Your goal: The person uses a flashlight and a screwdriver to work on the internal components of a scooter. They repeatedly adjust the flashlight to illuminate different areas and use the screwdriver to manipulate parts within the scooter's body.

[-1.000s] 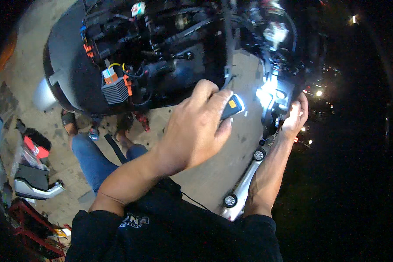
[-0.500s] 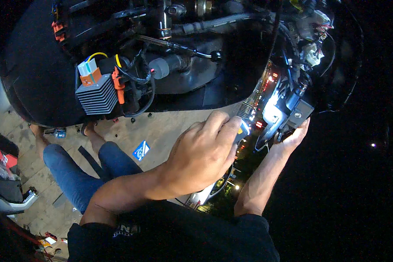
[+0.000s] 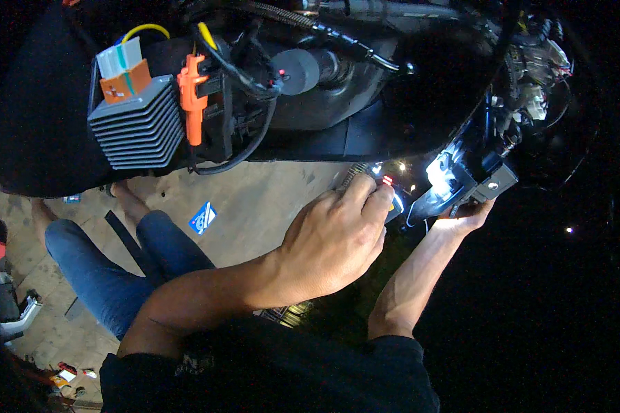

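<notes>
My left hand [image 3: 334, 237] grips a small black flashlight [image 3: 395, 206] with a yellow patch and a lit edge, mostly hidden by my fingers. Its light falls on a black mechanical part [image 3: 455, 193] with a squarish metal housing [image 3: 501, 184]. My right hand [image 3: 467, 217] holds that part from below. Above both hands, the dark underside of a vehicle body [image 3: 399, 103] carries hoses, cables and white connectors [image 3: 534, 102]. At the upper left are a finned metal block [image 3: 136, 131] and an orange plastic holder [image 3: 193, 96] beside yellow wires.
My jeans-clad legs [image 3: 96, 268] and bare shins lie over a pale paved floor [image 3: 234, 199]. A blue and white packet [image 3: 202, 217] is on the floor. Loose panels [image 3: 17, 316] and small items [image 3: 67, 373] lie at the left. Small distant lights show in the darkness at right.
My view has moved nearer the vehicle body, whose parts look larger and shifted in frame. The housing at my right hand is tilted differently; my left hand still grips the flashlight.
</notes>
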A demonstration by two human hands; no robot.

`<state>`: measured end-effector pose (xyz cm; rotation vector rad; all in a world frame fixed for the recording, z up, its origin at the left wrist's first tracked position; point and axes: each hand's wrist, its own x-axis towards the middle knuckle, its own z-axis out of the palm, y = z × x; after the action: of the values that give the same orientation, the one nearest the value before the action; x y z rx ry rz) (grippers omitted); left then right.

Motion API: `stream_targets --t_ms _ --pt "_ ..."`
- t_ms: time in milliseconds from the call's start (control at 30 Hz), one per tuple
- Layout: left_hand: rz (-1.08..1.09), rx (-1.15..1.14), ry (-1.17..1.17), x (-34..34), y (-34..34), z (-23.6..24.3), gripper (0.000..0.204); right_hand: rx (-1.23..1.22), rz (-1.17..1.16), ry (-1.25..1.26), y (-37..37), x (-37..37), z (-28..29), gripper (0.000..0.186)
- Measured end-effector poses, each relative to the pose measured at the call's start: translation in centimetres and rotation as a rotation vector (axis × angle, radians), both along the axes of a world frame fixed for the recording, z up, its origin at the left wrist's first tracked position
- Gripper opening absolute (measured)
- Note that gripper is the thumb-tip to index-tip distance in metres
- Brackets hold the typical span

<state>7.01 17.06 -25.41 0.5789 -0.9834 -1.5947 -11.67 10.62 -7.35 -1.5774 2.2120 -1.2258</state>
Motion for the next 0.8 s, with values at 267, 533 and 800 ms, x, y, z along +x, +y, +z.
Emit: stream_targets --t_ms 267,533,800 --pt "0.088 -0.025 -0.004 -0.4 0.0 -0.6 0.039 -0.048 -0.060 -0.004 -0.2 1.2 0.5 0.043" --pt "0.033 0.029 0.079 -0.3 0.0 -0.2 0.043 -0.064 -0.064 0.041 -0.1 0.8 0.0 0.052" --pt "0.088 0.075 0.096 -0.7 -0.2 0.6 0.048 0.089 0.163 -0.156 0.0 -0.7 0.8 0.054"
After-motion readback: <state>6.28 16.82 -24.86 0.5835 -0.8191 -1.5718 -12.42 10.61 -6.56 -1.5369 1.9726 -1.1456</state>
